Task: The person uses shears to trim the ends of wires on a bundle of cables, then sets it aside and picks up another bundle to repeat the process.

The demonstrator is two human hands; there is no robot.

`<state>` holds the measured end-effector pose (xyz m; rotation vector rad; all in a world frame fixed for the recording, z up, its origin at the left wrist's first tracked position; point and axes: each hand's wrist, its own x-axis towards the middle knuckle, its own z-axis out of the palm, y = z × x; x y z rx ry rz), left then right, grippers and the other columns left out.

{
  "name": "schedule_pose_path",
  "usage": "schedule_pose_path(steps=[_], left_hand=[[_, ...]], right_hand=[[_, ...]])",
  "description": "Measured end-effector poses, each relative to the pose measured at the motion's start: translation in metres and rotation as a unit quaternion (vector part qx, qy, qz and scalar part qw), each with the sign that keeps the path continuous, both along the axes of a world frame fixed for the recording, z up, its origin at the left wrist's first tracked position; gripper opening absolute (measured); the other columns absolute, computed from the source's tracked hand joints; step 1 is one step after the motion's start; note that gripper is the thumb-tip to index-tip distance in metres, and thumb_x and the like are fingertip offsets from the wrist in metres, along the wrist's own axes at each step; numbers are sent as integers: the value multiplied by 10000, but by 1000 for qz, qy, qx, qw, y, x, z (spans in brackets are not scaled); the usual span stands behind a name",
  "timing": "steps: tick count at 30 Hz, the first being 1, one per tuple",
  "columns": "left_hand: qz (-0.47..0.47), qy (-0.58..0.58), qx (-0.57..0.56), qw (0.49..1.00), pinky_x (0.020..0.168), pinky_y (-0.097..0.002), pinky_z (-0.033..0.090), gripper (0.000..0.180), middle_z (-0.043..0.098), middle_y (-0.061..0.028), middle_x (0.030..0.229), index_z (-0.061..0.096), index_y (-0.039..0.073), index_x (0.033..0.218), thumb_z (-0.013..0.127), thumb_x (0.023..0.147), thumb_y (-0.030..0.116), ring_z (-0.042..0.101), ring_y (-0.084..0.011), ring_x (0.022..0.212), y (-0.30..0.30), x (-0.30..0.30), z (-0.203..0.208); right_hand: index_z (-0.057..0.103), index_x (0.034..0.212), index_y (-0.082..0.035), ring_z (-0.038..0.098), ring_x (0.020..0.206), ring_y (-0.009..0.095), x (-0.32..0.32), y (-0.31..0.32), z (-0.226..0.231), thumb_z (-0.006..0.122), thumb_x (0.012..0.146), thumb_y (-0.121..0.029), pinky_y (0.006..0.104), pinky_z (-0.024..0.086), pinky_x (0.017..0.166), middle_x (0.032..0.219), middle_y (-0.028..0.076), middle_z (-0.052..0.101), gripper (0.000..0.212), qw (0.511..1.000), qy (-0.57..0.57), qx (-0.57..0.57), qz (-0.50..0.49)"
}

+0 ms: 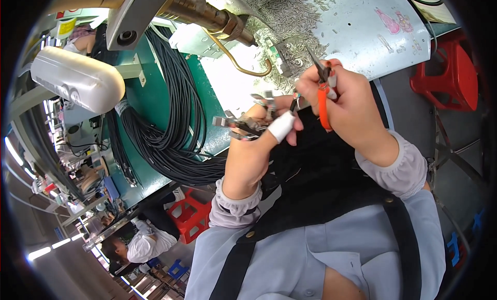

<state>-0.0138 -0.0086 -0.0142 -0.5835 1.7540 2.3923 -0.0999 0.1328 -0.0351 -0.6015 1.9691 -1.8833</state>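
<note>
My left hand [248, 157], a white cover [281, 126] on its thumb, is closed on a black cable [293, 104] whose end stands up between thumb and fingers. Metal connectors [222, 122] on dark cable ends stick out on the left side of this hand. Orange-handled pliers [323, 106] with dark pointed jaws are in my right hand [357, 103], and their tips point up and away from me. The right fingertips are close to the cable end; whether they also pinch it I cannot tell.
A machine with a brass-coloured nozzle [228, 25] and a bent tube [238, 67] overhangs the bench. Small metal parts [290, 15] are heaped on the light tray [357, 46]. A thick coil of black cables [171, 139] covers the green bench at left. Red stools [450, 75] flank me.
</note>
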Motion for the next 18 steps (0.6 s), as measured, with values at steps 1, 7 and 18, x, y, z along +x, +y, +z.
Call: schedule_pose_path(steps=[1, 7, 18], left_hand=[[16, 6, 25, 1000, 552, -206, 403, 243, 588, -100, 804, 528, -35, 1038, 547, 799, 1, 523, -115, 623, 0, -1, 2], [69, 33, 92, 993, 511, -172, 347, 254, 566, -73, 797, 505, -17, 1017, 547, 768, -46, 485, -78, 596, 2, -3, 12], [125, 75, -237, 961, 481, -169, 320, 172, 535, -19, 697, 544, -8, 902, 591, 741, -46, 432, -42, 534, 18, -4, 6]], right_hand=[[586, 885, -7, 598, 647, 162, 0, -1, -3, 644, 708, -10, 229, 461, 556, 801, 99, 611, 186, 992, 120, 11, -34], [595, 887, 3, 635, 743, 210, 7, -1, -4, 648, 692, 9, 254, 512, 592, 886, 130, 628, 202, 861, 501, 40, -70], [562, 860, 2, 628, 707, 201, 11, -2, -14, 646, 702, 26, 241, 491, 548, 862, 105, 629, 180, 920, 387, 34, -46]])
